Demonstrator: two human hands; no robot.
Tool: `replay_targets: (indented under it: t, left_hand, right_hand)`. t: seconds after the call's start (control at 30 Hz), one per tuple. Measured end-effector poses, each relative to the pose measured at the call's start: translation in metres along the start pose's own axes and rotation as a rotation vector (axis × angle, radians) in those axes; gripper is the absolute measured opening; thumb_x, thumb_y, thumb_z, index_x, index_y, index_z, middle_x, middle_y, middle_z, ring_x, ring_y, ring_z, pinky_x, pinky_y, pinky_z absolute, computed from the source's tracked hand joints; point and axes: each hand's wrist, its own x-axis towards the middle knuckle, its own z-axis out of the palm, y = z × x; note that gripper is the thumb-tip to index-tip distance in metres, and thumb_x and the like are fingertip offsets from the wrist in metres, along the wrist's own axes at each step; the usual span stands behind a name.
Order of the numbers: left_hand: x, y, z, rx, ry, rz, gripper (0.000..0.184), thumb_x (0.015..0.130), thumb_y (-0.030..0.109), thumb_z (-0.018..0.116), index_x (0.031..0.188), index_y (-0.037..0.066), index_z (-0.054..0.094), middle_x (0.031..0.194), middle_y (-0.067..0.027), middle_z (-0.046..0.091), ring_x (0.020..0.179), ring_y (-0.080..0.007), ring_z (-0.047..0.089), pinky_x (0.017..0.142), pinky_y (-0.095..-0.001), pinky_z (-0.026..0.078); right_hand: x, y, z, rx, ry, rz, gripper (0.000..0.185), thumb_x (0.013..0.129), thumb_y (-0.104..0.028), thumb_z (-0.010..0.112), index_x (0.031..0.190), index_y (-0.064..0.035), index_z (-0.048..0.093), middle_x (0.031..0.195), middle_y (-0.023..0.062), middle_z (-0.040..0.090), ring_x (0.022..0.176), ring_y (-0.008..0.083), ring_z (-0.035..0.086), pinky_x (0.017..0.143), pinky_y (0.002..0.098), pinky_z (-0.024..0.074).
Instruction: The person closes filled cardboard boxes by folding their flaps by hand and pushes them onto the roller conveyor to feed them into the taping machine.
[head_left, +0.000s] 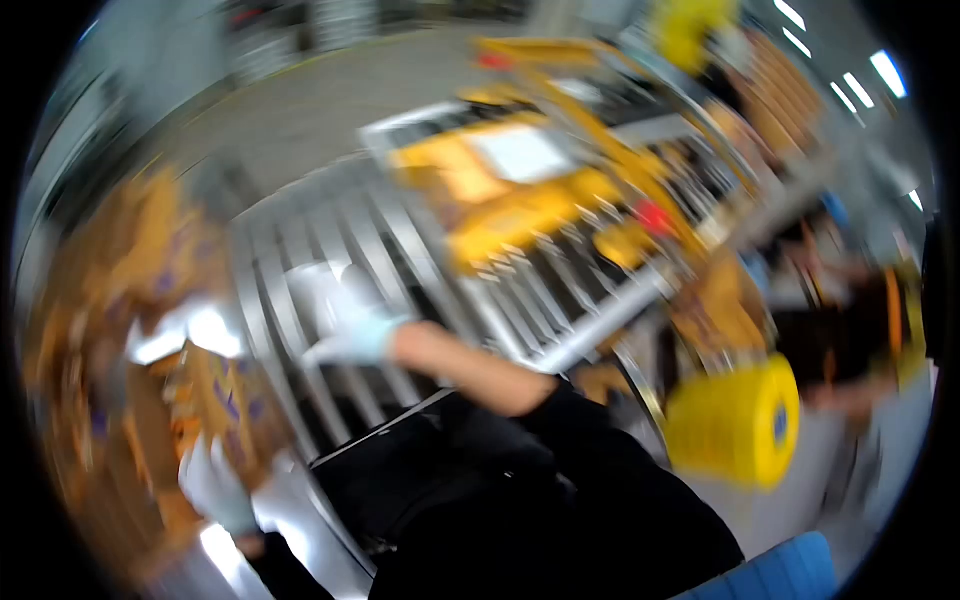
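The roller conveyor [345,222] is the landmark here. The right arm reaches across its near part, bare at the forearm above a black sleeve, and the right hand [345,312] is over the rollers in a white glove. Its fingers are loosely spread, the thumb set apart from the rest, and nothing shows in its grasp; blur hides whether it touches the metal.

The left arm reaches down to the left of the conveyor, its dark sleeve ending at the wrist. The left hand [216,488], also white-gloved, is at the near side of an open cardboard box [232,405], fingers pointing toward the opening. They look partly extended, but whether they grip the cardboard or only rest by it I cannot tell. That box lies just left of the conveyor, with orange-brown contents, too smeared to identify, showing inside.

A yellow machine [610,245] adjoins the conveyor's far right side, and a yellow roll [735,420] is well to the conveyor's right.
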Motion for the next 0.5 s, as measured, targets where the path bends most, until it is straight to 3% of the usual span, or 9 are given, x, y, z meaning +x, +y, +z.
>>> replay_targets:
  t: [0.07, 0.1, 0.17, 0.27, 0.3, 0.37, 0.4, 0.43, 0.5]
  left_hand:
    - [0.002, -0.008, -0.011, -0.070, -0.107, 0.249, 0.022, 0.099, 0.009, 0.057, 0.115, -0.003, 0.067, 0.137, -0.0250, 0.058, 0.130, -0.0423, 0.050, 0.109, -0.0477, 0.040]
    - [0.008, -0.009, -0.017, -0.097, -0.108, 0.404, 0.026, 0.100, 0.007, 0.054, 0.121, -0.004, 0.064, 0.151, -0.0248, 0.048, 0.141, -0.0422, 0.041, 0.115, -0.0491, 0.036]
    - [0.018, -0.009, -0.012, -0.597, -0.158, 0.096, 0.028, 0.083, 0.003, 0.080, 0.109, 0.006, 0.071, 0.139, -0.0204, 0.060, 0.133, -0.0275, 0.052, 0.097, -0.0372, 0.050]
    - [0.061, -0.018, 0.014, -1.121, -0.392, 0.077, 0.009, 0.097, 0.002, 0.054, 0.103, -0.004, 0.057, 0.160, -0.0225, 0.039, 0.149, -0.0356, 0.034, 0.117, -0.0435, 0.035]
    - [0.072, -0.014, 0.031, -1.050, -0.387, -0.033, 0.010, 0.098, 0.003, 0.055, 0.105, -0.004, 0.057, 0.152, -0.0219, 0.043, 0.143, -0.0347, 0.039, 0.115, -0.0433, 0.037]
    - [0.090, 0.000, 0.063, -0.891, -0.383, -0.251, 0.013, 0.099, 0.004, 0.057, 0.110, -0.004, 0.057, 0.137, -0.0206, 0.052, 0.131, -0.0327, 0.048, 0.112, -0.0431, 0.040]
    - [0.087, -0.004, 0.077, -0.657, -0.258, -0.120, 0.020, 0.100, 0.006, 0.059, 0.116, -0.005, 0.056, 0.124, -0.0168, 0.055, 0.121, -0.0306, 0.052, 0.109, -0.0415, 0.042]
    - [0.084, -0.009, 0.091, -0.403, -0.114, -0.026, 0.026, 0.101, 0.008, 0.061, 0.122, -0.005, 0.056, 0.111, -0.0130, 0.057, 0.112, -0.0284, 0.055, 0.107, -0.0400, 0.044]
    - [0.065, -0.025, 0.112, -0.574, 0.096, -0.182, 0.034, 0.103, 0.017, 0.060, 0.129, -0.005, 0.056, 0.122, -0.0125, 0.059, 0.117, -0.0252, 0.055, 0.107, -0.0360, 0.043]
  right_hand:
    - [0.019, -0.054, -0.008, 0.052, -0.154, -0.082, 0.107, 0.056, -0.039, 0.094, 0.142, -0.0014, 0.041, 0.147, 0.0236, 0.040, 0.142, 0.0447, 0.030, 0.121, 0.0515, 0.0209]
    - [0.017, -0.067, -0.012, -0.170, -0.209, -0.239, 0.102, 0.057, -0.035, 0.092, 0.143, -0.0067, 0.045, 0.149, 0.0173, 0.043, 0.144, 0.0380, 0.033, 0.122, 0.0507, 0.0206]
    - [0.004, -0.043, 0.013, -0.190, -0.245, -0.347, 0.071, 0.069, -0.024, 0.085, 0.134, -0.0156, 0.058, 0.146, 0.0044, 0.051, 0.144, 0.0267, 0.038, 0.123, 0.0525, 0.0210]
    - [0.002, -0.034, -0.007, -0.040, -0.458, -0.402, 0.051, 0.075, -0.029, 0.081, 0.122, -0.0159, 0.067, 0.124, -0.0004, 0.066, 0.133, 0.0232, 0.050, 0.118, 0.0509, 0.0293]
    - [0.010, -0.035, -0.010, -0.043, -0.468, -0.402, 0.051, 0.075, -0.029, 0.081, 0.122, -0.0159, 0.067, 0.124, -0.0004, 0.066, 0.133, 0.0232, 0.050, 0.118, 0.0509, 0.0293]
    - [0.044, -0.043, -0.023, 0.260, -0.597, 0.196, 0.059, 0.073, -0.035, 0.082, 0.125, -0.0128, 0.065, 0.114, 0.0019, 0.069, 0.125, 0.0228, 0.055, 0.114, 0.0447, 0.0345]
    - [0.064, -0.041, -0.017, -0.242, -0.526, -0.153, 0.066, 0.070, -0.036, 0.084, 0.127, -0.0105, 0.062, 0.122, 0.0087, 0.065, 0.125, 0.0264, 0.054, 0.111, 0.0415, 0.0382]
    - [0.074, -0.042, -0.021, -0.306, -0.321, -0.404, 0.070, 0.069, -0.036, 0.086, 0.127, -0.0070, 0.061, 0.129, 0.0150, 0.059, 0.125, 0.0326, 0.053, 0.110, 0.0431, 0.0386]
    - [0.088, -0.070, -0.031, -0.405, -0.230, -0.404, 0.078, 0.068, -0.036, 0.087, 0.132, -0.0046, 0.057, 0.135, 0.0164, 0.053, 0.127, 0.0369, 0.050, 0.113, 0.0445, 0.0367]
